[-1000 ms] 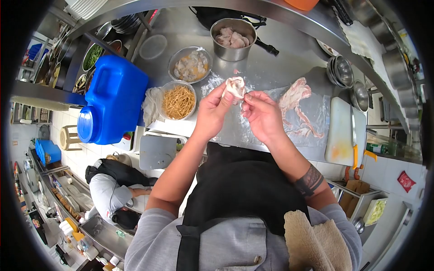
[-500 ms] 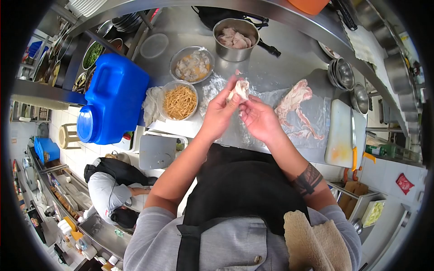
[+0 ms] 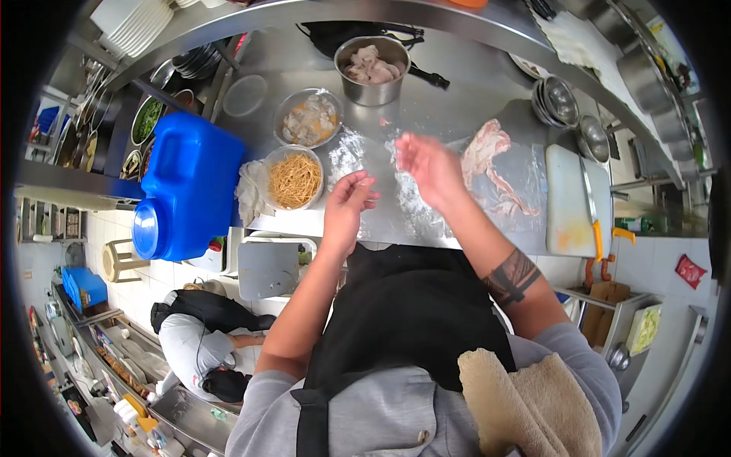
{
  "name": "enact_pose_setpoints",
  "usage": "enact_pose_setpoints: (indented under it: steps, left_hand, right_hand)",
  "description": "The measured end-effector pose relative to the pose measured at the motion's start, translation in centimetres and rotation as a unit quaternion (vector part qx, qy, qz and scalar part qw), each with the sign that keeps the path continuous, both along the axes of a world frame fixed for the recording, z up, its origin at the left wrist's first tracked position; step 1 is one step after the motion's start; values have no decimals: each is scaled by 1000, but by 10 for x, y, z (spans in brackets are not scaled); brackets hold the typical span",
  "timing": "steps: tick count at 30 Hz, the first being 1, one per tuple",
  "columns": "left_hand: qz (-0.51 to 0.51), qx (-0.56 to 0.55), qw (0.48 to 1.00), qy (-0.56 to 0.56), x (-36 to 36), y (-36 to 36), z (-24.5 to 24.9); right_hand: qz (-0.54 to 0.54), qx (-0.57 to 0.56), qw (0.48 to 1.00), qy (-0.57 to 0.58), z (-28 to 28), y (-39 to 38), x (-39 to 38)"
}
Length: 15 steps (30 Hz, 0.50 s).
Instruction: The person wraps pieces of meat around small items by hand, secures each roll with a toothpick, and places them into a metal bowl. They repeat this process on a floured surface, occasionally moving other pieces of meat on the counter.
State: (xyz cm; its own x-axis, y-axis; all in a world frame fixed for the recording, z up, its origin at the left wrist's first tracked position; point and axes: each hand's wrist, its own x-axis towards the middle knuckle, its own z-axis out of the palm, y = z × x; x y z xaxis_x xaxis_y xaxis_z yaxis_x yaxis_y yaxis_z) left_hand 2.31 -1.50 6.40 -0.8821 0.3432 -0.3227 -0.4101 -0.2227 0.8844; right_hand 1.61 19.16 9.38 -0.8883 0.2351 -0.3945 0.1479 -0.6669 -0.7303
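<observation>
My left hand is above the near edge of the steel table, palm inward, fingers loosely curled and apart, holding nothing visible. My right hand, slightly blurred, hovers over white flour with its fingers apart and nothing seen in them. Beyond them stands a steel pot of pale meat pieces. A bowl of meat in yellowish liquid and a bowl of thin brown sticks lie to the left. Raw meat or skin rests on clear plastic at the right.
A blue jug stands left of the bowls. On the right are a cutting board, a knife with an orange handle and steel bowls. A co-worker bends at lower left. A steel shelf edge crosses above the table.
The pale piece that was between my hands is no longer in them. My hands have moved apart, the left one down and left, the right one slightly left. The meat in the pot looks piled higher.
</observation>
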Motion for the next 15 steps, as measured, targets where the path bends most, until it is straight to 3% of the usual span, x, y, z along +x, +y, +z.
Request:
enact_pose_setpoints:
  steps: [6,9,10,12,13,15]
  left_hand:
    - [-73,-27,997,-23,14,11,-18]
    - [-111,-46,992,-22,22,30,-22]
    - [-121,-47,991,-21,26,37,-22]
    - [-163,-73,984,19,30,51,-21]
    - [-167,-76,983,22,32,59,-20]
    - [-191,-108,974,46,37,80,-22]
  right_hand:
    - [-45,38,993,-98,-56,22,110]
    - [-79,208,971,-91,-61,53,143]
    - [-88,206,970,-93,-67,67,152]
    - [-115,503,852,-90,-82,96,165]
    - [-120,500,853,-89,-86,112,168]
    - [-137,640,748,-110,-95,147,175]
